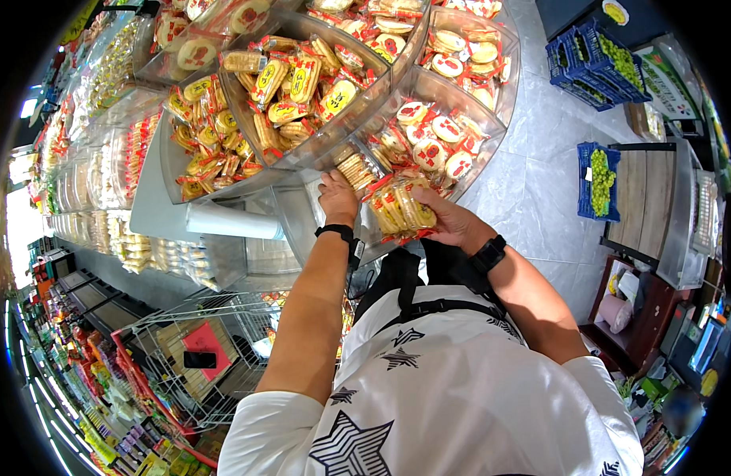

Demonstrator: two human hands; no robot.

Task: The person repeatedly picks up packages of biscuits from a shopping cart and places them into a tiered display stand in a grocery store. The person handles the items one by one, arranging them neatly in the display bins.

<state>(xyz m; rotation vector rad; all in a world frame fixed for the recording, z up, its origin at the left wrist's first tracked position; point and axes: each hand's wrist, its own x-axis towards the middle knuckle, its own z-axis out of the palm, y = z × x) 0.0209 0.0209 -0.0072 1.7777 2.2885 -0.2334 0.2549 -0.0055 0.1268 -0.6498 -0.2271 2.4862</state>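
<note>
In my right hand (452,217) is a bunch of wrapped biscuit packs (399,207), held side by side over the front of the display. Its clear wrappers have red ends. My left hand (340,199) reaches into a clear plastic compartment (306,205), fingers apart, beside a row of upright biscuit packs (355,168). Whether its fingertips touch that row is hard to see. Just beyond the held bunch, a clear bin holds round wrapped biscuits (430,153) with red print. Farther left, another bin holds oval biscuits (306,77) with yellow labels.
A wire shopping cart (157,333) stands at the lower left, with a phone (199,360) on a red sheet. A white roll (234,221) lies beside the bins. Blue crates of green grapes (597,181) and a wooden-topped counter (639,202) are at the right.
</note>
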